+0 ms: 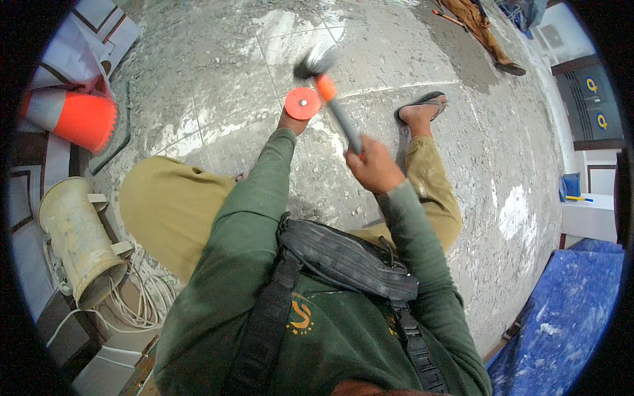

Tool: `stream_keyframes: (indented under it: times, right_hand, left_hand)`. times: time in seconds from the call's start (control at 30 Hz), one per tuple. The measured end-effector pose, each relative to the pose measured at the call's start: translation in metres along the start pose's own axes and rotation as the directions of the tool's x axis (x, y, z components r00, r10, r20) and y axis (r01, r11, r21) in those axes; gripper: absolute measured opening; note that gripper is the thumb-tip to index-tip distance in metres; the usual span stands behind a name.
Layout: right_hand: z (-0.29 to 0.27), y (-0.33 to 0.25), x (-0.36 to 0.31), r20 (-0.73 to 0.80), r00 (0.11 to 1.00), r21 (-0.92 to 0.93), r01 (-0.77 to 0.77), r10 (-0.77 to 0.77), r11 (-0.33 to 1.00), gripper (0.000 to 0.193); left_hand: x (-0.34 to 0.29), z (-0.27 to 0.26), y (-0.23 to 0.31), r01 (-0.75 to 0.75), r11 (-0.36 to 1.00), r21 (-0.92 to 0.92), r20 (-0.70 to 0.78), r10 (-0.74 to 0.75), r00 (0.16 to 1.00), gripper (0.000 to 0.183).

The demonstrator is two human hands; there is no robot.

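Observation:
My left hand (293, 124) is closed below a round orange hand guard (298, 111) with a metal striking end at its centre, which looks like that of a chisel. The guard hides its shaft and tip, and most of my fingers. Wrapped round the lower handle of a hammer (345, 123) is my right hand (376, 166). The hammer's grey and orange handle slants up to a head blurred by motion, just above the guard and apart from it. Beneath both hands lies a chipped grey tiled floor (356, 63) strewn with rubble and dust.
An orange and white traffic cone (82, 119) lies at the left. Nearer stand a dusty cylindrical blower (76, 231) and coiled white cable (139, 290). A blue tarp (561, 323) covers something at the lower right. Another person's leg (482, 30) is at the far right, beside an orange-handled tool (450, 19).

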State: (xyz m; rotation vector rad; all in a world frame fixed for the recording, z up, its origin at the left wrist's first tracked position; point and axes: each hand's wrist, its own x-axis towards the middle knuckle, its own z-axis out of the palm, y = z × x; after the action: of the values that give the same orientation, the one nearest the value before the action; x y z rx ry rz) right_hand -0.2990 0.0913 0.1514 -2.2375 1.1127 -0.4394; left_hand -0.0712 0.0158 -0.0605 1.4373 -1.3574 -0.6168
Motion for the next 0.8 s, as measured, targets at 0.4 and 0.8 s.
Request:
stream_keyframes:
  times: [0.4, 0.8]
  right_hand:
    - [-0.083, -0.093, -0.019, -0.101, 0.972, 0.433, -0.151, 0.214, 0.889, 0.018]
    - [0.010, -0.002, -0.028, 0.287, 0.907, 0.172, -0.366, 0.309, 0.915, 0.024]
  left_hand:
    - [-0.018, -0.003, -0.020, -0.002, 0.964, 0.266, 0.001, 0.002, 1.000, 0.039]
    - [-0.010, -0.004, 0.015, 0.059, 0.943, -0.326, 0.070, -0.038, 0.997, 0.029]
